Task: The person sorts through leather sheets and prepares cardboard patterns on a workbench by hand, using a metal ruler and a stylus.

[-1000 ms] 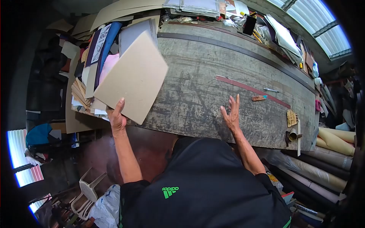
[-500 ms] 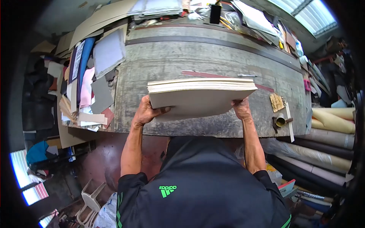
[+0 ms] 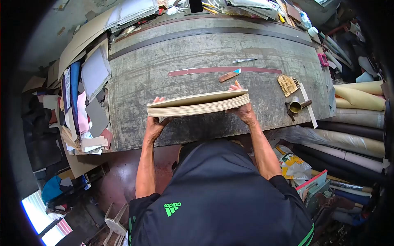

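A thick stack of cardboard sheets (image 3: 199,107) is held on edge just above the near part of the worktable. My left hand (image 3: 156,123) grips its left end, thumb on the near side and fingertips showing behind. At the right end my right hand (image 3: 243,110) has hold of the stack in the same way. The farthest sheet bows slightly away from the others, leaving a narrow gap. Beyond the stack lie a knife-like tool (image 3: 230,75) with a blue tip, a dark red strip (image 3: 197,71) and a pen (image 3: 245,60).
The worn worktable (image 3: 139,82) carries a metal cup (image 3: 294,105), a yellowish block (image 3: 288,85) and a white strip (image 3: 308,107) on the right. Sheets and scraps (image 3: 95,71) crowd its left side. Rolls of material (image 3: 353,141) are stacked at the right.
The stack has tilted from showing its broad face to showing mostly its edges, and moved lower and left with both hands. The blue-tipped tool has come into view behind it.
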`<state>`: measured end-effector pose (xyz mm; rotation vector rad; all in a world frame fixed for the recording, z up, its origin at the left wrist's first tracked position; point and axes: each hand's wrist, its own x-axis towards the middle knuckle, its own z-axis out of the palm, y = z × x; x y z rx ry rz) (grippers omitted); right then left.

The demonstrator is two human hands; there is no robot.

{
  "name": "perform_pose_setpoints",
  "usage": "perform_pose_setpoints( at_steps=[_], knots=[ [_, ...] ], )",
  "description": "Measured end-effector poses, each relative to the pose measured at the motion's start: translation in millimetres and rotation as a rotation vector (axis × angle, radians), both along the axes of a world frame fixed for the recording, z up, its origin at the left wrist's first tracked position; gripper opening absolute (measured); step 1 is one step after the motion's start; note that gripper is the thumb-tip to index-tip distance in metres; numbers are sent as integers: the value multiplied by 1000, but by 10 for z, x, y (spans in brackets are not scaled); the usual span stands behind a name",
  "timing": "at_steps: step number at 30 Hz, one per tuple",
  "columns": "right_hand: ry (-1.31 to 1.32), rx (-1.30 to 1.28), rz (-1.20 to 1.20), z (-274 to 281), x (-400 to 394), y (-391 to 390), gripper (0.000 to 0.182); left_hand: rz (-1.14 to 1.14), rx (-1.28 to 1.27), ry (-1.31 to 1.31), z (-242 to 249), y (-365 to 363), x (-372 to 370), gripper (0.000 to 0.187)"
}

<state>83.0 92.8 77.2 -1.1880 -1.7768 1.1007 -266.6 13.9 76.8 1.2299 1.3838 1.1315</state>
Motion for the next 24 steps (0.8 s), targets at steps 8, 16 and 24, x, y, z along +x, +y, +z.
perform_pose_setpoints(
  at_steps=[8,16,24],
  knots=[
    [116,-78,-114,-170,-27,-213,102,17,120,159,119,-35,148,85],
    [-66,286,-98,-288,-20,-236,90,-1,189,195,-183,-117,11,57],
    [84,125,-209,-279,-53,-262,91,117,205,403,-466,-166,-10,41]
  ],
)
